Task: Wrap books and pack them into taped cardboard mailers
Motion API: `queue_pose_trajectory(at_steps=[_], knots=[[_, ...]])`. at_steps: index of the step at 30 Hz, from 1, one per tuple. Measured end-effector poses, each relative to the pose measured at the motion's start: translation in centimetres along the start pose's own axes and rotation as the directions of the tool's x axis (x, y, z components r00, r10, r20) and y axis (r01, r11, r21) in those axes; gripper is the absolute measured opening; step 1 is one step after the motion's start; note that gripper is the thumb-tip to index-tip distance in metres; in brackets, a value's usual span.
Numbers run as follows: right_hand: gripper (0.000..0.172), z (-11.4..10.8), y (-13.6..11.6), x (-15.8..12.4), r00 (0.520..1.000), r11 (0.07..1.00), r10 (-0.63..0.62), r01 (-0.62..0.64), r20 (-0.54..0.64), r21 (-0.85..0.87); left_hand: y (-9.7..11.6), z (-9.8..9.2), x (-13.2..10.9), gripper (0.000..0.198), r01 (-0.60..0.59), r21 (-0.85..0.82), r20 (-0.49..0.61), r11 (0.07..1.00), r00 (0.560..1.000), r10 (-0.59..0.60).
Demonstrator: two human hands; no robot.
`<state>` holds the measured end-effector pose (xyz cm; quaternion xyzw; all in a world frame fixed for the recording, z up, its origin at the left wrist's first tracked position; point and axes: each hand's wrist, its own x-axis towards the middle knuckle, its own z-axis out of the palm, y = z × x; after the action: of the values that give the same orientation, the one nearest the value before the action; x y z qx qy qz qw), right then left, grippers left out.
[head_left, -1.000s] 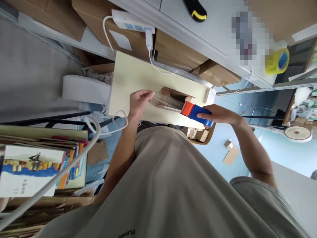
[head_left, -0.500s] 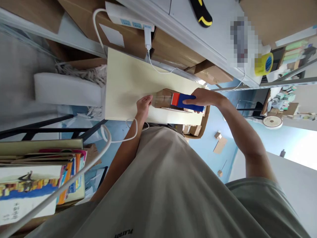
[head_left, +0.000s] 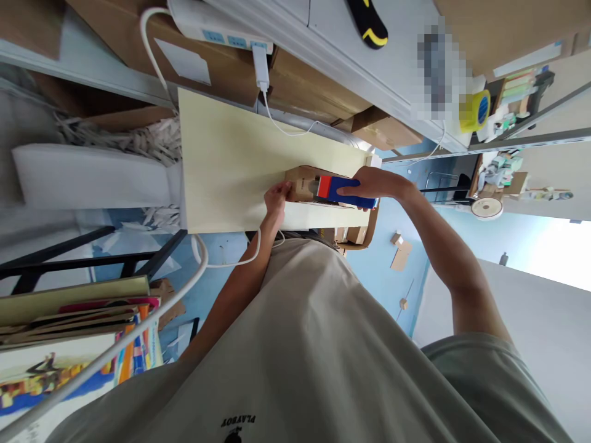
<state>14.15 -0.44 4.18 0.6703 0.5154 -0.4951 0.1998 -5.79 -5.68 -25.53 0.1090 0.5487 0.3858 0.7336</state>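
A small brown cardboard box lies on a pale yellow table top. My right hand grips a blue and red tape dispenser that rests on top of the box. My left hand presses against the box's near left end, fingers curled on the cardboard. Whether tape runs from the dispenser to the box is too small to tell.
Larger cardboard boxes and a white power strip with a plugged charger and cable sit beyond the table. A yellow tape roll stands on a grey shelf at right. Books are stacked at lower left. A white cable loops near my left arm.
My right hand has slid the tape dispenser leftward along the box top. My left hand has shifted from the far left end to the near left corner of the box.
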Motion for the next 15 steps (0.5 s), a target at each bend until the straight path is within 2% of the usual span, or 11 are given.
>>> queue_pose_trajectory(at_steps=[3, 6, 9, 11, 13, 15], knots=[[0.073, 0.2, -0.6, -0.2, 0.998, 0.999, 0.046, -0.046, -0.042, -0.020, -0.7, 0.5, -0.1, 0.019, -0.146, 0.156, -0.019, 0.977, 0.988, 0.151], [0.070, 0.3, -0.8, 0.1, 0.991, 0.999, 0.046, -0.049, -0.126, -0.022, -1.4, 0.1, -0.4, 0.029, -0.299, 0.328, 0.003, 0.896, 0.949, 0.315], [0.068, 0.1, -0.4, 0.8, 0.979, 0.996, -0.029, 0.011, -0.202, -0.087, -1.1, -1.0, -0.9, 0.061, -0.341, 0.427, 0.099, 0.838, 0.938, 0.331], [0.067, -0.2, 0.0, 1.4, 0.970, 0.987, -0.075, 0.039, -0.232, -0.155, 0.1, -1.4, -1.5, 0.084, -0.404, 0.443, 0.242, 0.800, 0.913, 0.327], [0.068, -0.5, 0.2, 1.8, 0.964, 0.979, -0.086, 0.036, -0.251, -0.200, 2.0, -1.2, -2.2, 0.106, -0.530, 0.432, 0.439, 0.730, 0.830, 0.344], [0.067, -0.7, 0.0, 2.1, 0.956, 0.979, -0.090, 0.033, -0.277, -0.202, 4.2, 0.0, -2.7, 0.125, -0.665, 0.393, 0.627, 0.636, 0.699, 0.344]])
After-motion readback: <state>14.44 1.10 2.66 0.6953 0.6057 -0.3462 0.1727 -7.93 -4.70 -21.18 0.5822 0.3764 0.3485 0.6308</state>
